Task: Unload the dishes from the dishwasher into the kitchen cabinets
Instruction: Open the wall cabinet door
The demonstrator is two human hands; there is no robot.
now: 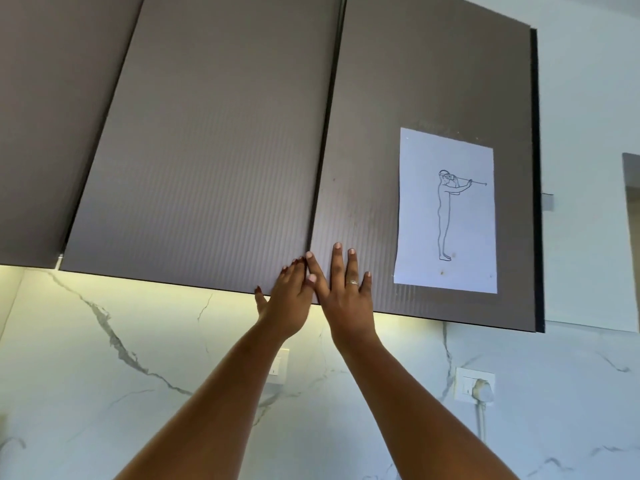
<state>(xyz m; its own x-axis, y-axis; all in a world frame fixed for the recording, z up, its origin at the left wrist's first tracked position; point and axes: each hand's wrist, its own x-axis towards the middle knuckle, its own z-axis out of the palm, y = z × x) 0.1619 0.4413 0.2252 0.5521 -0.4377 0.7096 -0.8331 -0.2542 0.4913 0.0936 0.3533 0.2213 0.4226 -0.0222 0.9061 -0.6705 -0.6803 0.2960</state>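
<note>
Both my arms reach up to the grey ribbed upper kitchen cabinets. My left hand lies with straight fingers on the lower right corner of the middle cabinet door. My right hand presses flat, fingers spread, on the lower left of the right cabinet door. The two hands touch at the seam between the doors. Both doors are shut. Neither hand holds anything. No dishes and no dishwasher are in view.
A white sheet with a line drawing of a standing figure is stuck on the right door. Below the cabinets is a lit white marble backsplash with a wall socket and plug and a switch.
</note>
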